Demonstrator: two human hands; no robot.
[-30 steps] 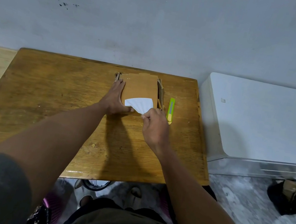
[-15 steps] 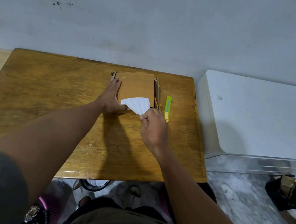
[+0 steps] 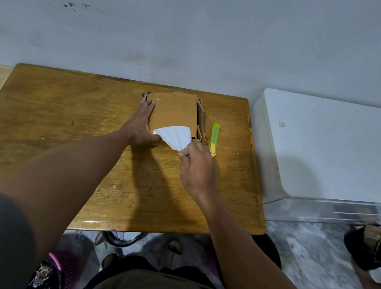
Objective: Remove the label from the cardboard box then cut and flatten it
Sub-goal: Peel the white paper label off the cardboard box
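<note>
**Label half peeled, box held down**

A wooden surface (image 3: pixel 63 124) stands against a pale grey wall, with a white cabinet (image 3: pixel 333 147) to its right. The cardboard box (image 3: pixel 174 114) lies at the far middle of the surface. The left hand (image 3: pixel 138 126) lies flat and open on the box's left edge and presses it down. The right hand (image 3: pixel 196 164) has its grip closed on the near corner of the white label (image 3: pixel 173 136), pinched between thumb and fingers. A green utility knife (image 3: pixel 214 138) lies just beside the box on the right, not touched.

The label can tear if the pull is too sharp or too upward, and a piece would stay glued on the cardboard. The top paper layer of the box may also come off with it. If the left hand slips, the box can slide toward the knife.

Compared with a second ago, more of the label is lifted, and the right hand is drawn nearer to the person. The left hand holds the same place.
</note>
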